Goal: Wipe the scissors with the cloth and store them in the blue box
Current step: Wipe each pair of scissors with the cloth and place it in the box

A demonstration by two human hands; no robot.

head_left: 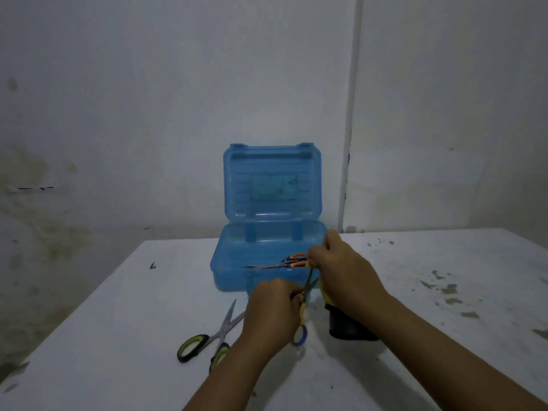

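Nearest, on the white table (124, 336), green scissors (207, 341), lying flat with blades slightly apart and pointing away toward the box, tips partly hidden behind the left wrist. Just right of these, left hand (271, 314), grip closed around the upper handle of yellow scissors (303, 315), lower loop with its blue lining hanging free below the palm, blades rising up and right. Beside that, right hand (341, 268), fingers pinched shut on a yellow cloth (323, 292) wrapped about the blade end, a fold of it drooping under the palm; whether the blades themselves are open or closed, impossible to tell. Under the right wrist, a dark blocky object (350, 324) standing on the table, largely covered by the forearm, nature unclear. Both hands held over the front right corner of the blue box (231, 262). Farther back, inside the box's lower half, orange scissors (284, 262), lying across it with handles to the right and blades pointing left. Lid (271, 182) standing upright behind, hinged at the rear, with a pale label seen through the plastic. To the right on the table, dark specks and scuffed patches (447, 289). Beyond, a stained pale wall (118, 114) with a white pipe (351, 114) running up it right of the box.
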